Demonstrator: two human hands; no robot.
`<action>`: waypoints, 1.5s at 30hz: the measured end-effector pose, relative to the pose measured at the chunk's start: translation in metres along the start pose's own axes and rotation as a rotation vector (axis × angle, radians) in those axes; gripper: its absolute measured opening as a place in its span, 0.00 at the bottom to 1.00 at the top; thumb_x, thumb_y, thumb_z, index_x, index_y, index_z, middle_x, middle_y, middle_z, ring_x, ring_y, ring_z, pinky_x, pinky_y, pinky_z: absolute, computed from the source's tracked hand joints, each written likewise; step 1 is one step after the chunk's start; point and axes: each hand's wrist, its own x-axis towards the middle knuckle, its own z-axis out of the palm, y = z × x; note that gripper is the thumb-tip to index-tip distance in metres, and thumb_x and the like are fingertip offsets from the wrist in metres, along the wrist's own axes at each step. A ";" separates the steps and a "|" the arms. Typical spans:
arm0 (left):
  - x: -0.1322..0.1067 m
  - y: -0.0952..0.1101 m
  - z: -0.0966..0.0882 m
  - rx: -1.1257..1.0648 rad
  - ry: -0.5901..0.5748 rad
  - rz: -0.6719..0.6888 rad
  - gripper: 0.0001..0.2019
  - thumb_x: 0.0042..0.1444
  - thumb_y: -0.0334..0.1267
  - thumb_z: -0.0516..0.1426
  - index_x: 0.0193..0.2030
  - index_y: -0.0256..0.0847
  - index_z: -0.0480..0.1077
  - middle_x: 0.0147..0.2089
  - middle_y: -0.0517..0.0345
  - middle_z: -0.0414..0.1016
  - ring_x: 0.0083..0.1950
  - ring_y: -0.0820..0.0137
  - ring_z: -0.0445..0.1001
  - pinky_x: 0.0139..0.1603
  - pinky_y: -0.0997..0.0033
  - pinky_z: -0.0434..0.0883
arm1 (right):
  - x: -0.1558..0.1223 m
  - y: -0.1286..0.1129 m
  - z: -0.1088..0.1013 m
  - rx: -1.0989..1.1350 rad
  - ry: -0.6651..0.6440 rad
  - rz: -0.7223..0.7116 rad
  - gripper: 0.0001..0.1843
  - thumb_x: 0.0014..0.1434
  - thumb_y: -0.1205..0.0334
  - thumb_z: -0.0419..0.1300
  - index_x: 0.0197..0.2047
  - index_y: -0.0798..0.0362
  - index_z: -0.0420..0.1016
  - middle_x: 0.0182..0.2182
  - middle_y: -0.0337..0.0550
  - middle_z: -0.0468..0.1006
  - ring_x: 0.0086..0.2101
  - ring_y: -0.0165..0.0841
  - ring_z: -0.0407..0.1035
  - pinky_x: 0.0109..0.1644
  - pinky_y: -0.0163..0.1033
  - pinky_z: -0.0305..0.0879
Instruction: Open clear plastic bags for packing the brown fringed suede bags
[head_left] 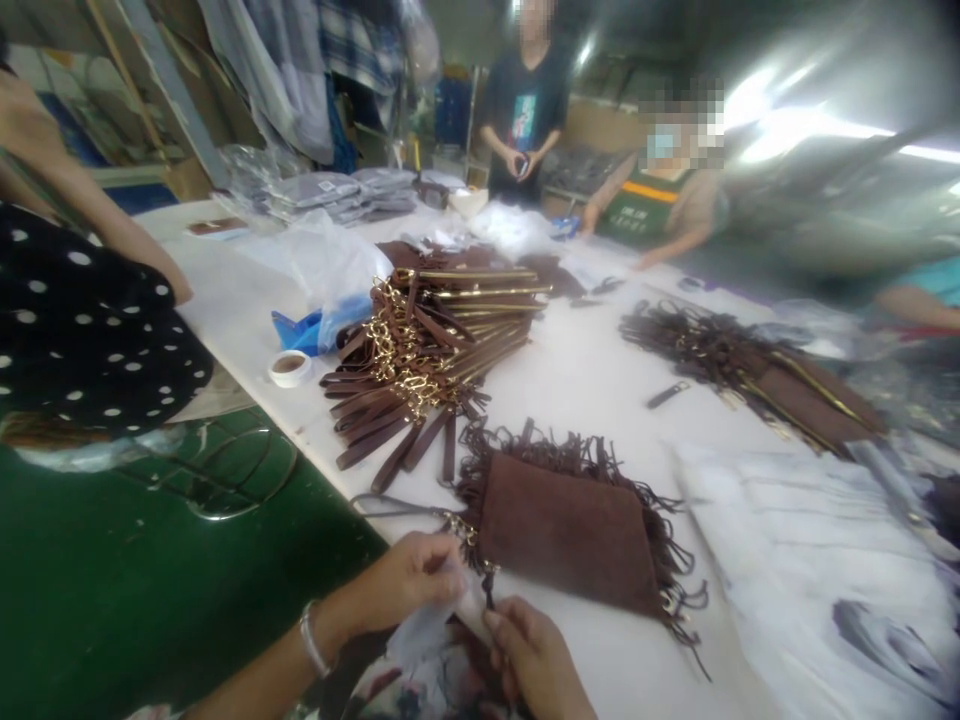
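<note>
A brown suede-like pouch (566,530) with fringe along its edges lies flat on the white table in front of me. Gold-coloured clasps and a wrist strap (397,507) are at its left end. My left hand (420,575), with a bracelet on the wrist, is closed at that corner and pinches a thin white sheet (471,605). Lower and to the right, my right hand (536,650) is closed on the other end of the sheet. A short dark tassel (488,588) hangs from the pouch's corner toward my right fingertips; whether they touch it I cannot tell.
A heap of brown straps and gold-zipped pouches (427,350) lies beyond. Left of it are a roll of tape (289,368) and a blue dispenser (296,330). More fringed pouches (750,375) and white sheets (810,560) lie right. Several people stand around the table.
</note>
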 end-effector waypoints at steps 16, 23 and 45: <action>-0.017 0.008 0.010 0.648 -0.081 0.166 0.07 0.63 0.37 0.53 0.34 0.40 0.66 0.34 0.62 0.67 0.36 0.71 0.64 0.38 0.71 0.57 | -0.004 -0.018 0.005 -0.424 0.065 -0.377 0.20 0.67 0.60 0.47 0.59 0.41 0.69 0.53 0.41 0.77 0.50 0.38 0.72 0.52 0.36 0.62; -0.015 0.016 -0.019 0.112 0.098 0.033 0.15 0.59 0.47 0.57 0.31 0.38 0.64 0.27 0.65 0.60 0.29 0.74 0.58 0.30 0.74 0.56 | 0.002 -0.026 0.005 -0.584 0.156 -0.302 0.18 0.67 0.56 0.47 0.36 0.49 0.76 0.33 0.43 0.80 0.35 0.37 0.74 0.38 0.36 0.59; -0.003 -0.039 0.019 -0.189 0.198 -0.101 0.20 0.47 0.51 0.65 0.33 0.33 0.70 0.32 0.53 0.74 0.35 0.67 0.70 0.38 0.70 0.63 | -0.006 -0.017 0.031 1.219 -0.170 0.339 0.27 0.42 0.55 0.77 0.43 0.58 0.75 0.22 0.32 0.73 0.18 0.20 0.62 0.25 0.29 0.68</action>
